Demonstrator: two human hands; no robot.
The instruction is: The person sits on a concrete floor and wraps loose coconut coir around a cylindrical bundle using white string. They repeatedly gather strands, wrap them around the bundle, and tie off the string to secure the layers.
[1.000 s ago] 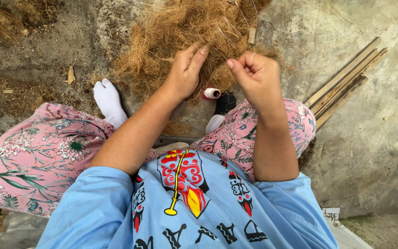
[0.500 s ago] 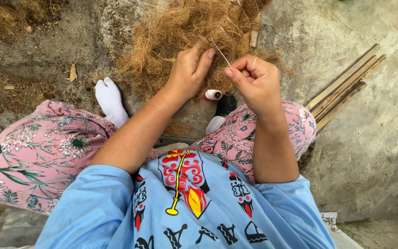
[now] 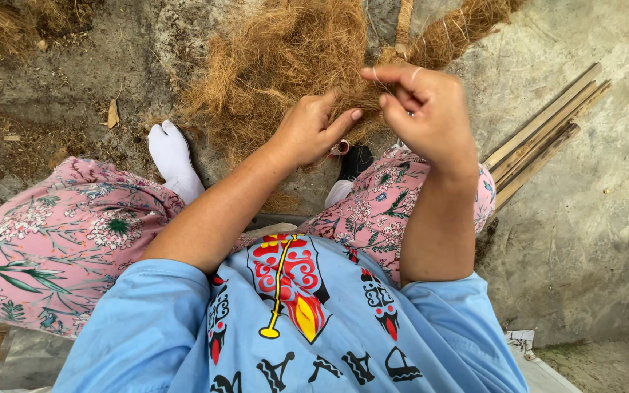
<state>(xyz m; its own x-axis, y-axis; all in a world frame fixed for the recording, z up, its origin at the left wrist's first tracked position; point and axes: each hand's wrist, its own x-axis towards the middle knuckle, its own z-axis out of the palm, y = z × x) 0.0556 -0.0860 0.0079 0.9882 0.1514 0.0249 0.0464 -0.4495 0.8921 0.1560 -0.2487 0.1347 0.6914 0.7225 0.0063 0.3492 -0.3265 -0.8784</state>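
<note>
A heap of brown coconut fibre (image 3: 278,62) lies on the ground in front of my knees. My left hand (image 3: 313,129) rests against its near edge, fingers pinching a tuft of fibre. My right hand (image 3: 425,110) is raised a little higher, fingers curled around a thin twisted strand of fibre (image 3: 384,78) that runs between the two hands. I sit with pink flowered trousers (image 3: 60,233) and a white sock (image 3: 172,156) showing.
A bundle of thin bamboo sticks (image 3: 544,135) lies on the concrete at the right. A small red and white object (image 3: 340,148) sits by my dark-socked right foot. More loose fibre is at the upper left. A rounded object shows at the right edge.
My right hand has risen and moved up toward the fibre heap, and my left hand has closed in on the fibre. The view has tilted down slightly.
</note>
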